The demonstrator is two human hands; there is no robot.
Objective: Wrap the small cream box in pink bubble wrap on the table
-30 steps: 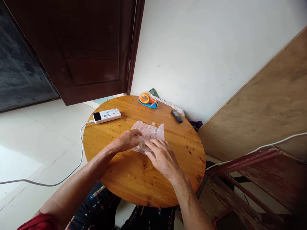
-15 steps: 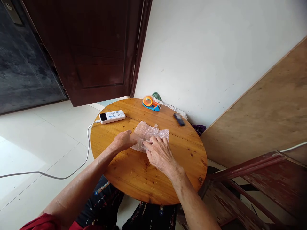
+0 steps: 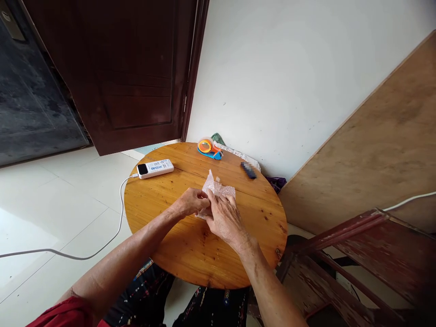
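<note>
A piece of clear bubble wrap (image 3: 225,190) lies on the round wooden table (image 3: 163,195), its left side folded up and over toward the middle. My left hand (image 3: 194,201) is closed on the folded left part of the wrap. Beside it, touching or nearly touching, my right hand (image 3: 225,215) presses down on the wrap with bent fingers, its thumb near my left fingertips. Whether anything lies inside the wrap is hidden by my hands. A small piece of tape (image 3: 217,180) shows just behind the wrap.
An orange and blue tape dispenser (image 3: 210,149) stands at the table's back edge. A blurred dark object (image 3: 248,170) lies back right. At the left sits a white device (image 3: 156,168) with a cable (image 3: 121,213). A wooden chair (image 3: 344,245) is at the right.
My left hand has moved right, bringing the left part of the bubble wrap over toward my right hand. My right hand stays on the wrap. The whole view has shifted slightly.
</note>
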